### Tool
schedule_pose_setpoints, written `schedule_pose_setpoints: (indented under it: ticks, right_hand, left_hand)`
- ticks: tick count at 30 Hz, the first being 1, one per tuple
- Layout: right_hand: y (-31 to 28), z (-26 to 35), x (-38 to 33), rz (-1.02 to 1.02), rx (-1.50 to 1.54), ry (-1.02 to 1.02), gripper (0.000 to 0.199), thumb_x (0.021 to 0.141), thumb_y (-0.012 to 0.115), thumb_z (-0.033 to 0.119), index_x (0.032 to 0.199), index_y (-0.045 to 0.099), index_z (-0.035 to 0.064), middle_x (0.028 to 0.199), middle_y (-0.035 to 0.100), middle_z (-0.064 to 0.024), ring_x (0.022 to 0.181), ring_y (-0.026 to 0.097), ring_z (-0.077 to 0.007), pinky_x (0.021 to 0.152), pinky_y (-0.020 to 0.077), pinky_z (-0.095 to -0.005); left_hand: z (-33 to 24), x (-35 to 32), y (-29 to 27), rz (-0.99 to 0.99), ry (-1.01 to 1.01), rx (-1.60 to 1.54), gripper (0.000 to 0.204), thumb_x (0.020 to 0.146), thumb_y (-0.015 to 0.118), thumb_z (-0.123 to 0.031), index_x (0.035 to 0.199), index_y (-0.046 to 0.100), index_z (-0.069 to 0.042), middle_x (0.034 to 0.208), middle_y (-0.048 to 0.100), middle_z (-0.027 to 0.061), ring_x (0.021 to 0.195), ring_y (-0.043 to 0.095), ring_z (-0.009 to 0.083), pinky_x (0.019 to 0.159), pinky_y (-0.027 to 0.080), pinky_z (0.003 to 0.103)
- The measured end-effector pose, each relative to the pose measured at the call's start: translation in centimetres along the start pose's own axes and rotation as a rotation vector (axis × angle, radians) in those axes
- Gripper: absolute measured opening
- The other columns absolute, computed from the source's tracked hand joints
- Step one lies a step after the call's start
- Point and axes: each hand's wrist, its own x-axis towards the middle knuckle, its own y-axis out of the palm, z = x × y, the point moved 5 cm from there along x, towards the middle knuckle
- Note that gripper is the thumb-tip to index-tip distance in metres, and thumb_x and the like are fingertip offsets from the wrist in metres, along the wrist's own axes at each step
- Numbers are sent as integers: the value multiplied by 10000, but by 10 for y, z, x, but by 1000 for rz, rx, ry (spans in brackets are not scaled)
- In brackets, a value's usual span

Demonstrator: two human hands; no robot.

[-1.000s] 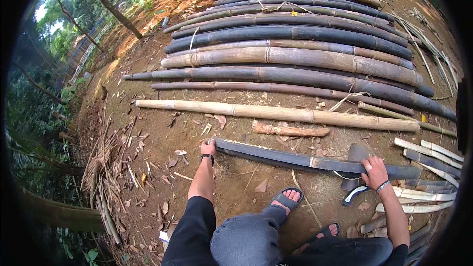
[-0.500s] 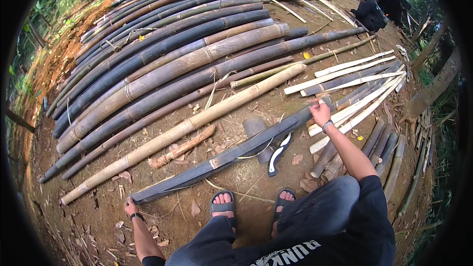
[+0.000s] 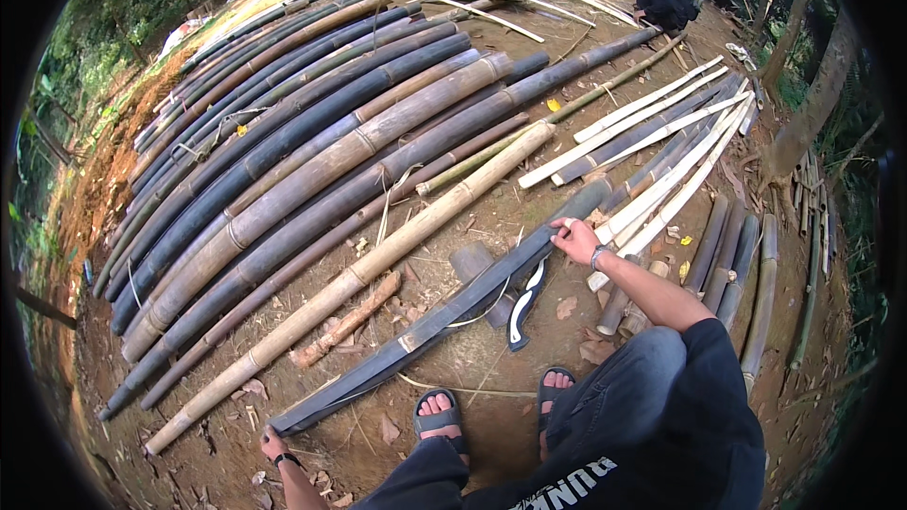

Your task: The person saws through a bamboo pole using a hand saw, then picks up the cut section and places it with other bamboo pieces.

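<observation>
I see both hands pressing the dark slat (image 3: 444, 316): left hand (image 3: 272, 442) closed on its end, right hand (image 3: 576, 239) flat, open. Knife (image 3: 525, 304) at 6 o'clock: a slip risks cuts.

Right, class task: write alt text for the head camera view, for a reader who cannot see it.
A crouching person's left hand and right hand touch opposite ends of a long dark split bamboo strip on bare earth. A curved white-edged knife lies beside it, with whole bamboo poles in rows behind and pale split slats to the right.

The split bamboo strip (image 3: 444, 316) looks dark and smooth (matt), lying on rough, dry dirt (image 3: 491, 359).
</observation>
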Motion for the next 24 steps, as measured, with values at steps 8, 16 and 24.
schedule_pose_setpoints:
  ticks: [8, 16, 24]
  right_hand:
    - [7, 1, 3, -13, 45, 34, 346, 809, 709, 131, 1124, 661, -5, 868, 629, -62, 706, 610, -146, 692, 515, -302]
    - [2, 2, -3, -6, -93, -22, 375, 813, 712, 173, 1126, 649, -24, 938, 634, -132, 827, 636, -266, 772, 510, -361]
    - [5, 44, -16, -3, -294, -128, 477, 863, 665, 236, 1260, 542, 0, 1149, 548, -198, 1136, 530, -371, 976, 438, -435]
  left_hand:
    - [16, 12, -11, 82, -155, -249, 381, 876, 711, -256, 1103, 666, 47, 1012, 694, 123, 849, 616, 183, 777, 485, 325]
    - [4, 5, 2, 182, -153, -345, 429, 836, 755, -189, 1151, 636, 77, 994, 692, 126, 844, 651, 208, 695, 505, 317]
    - [5, 34, -18, 146, -108, -75, 348, 788, 780, -147, 1029, 685, 85, 819, 692, 117, 617, 604, 181, 537, 463, 300]
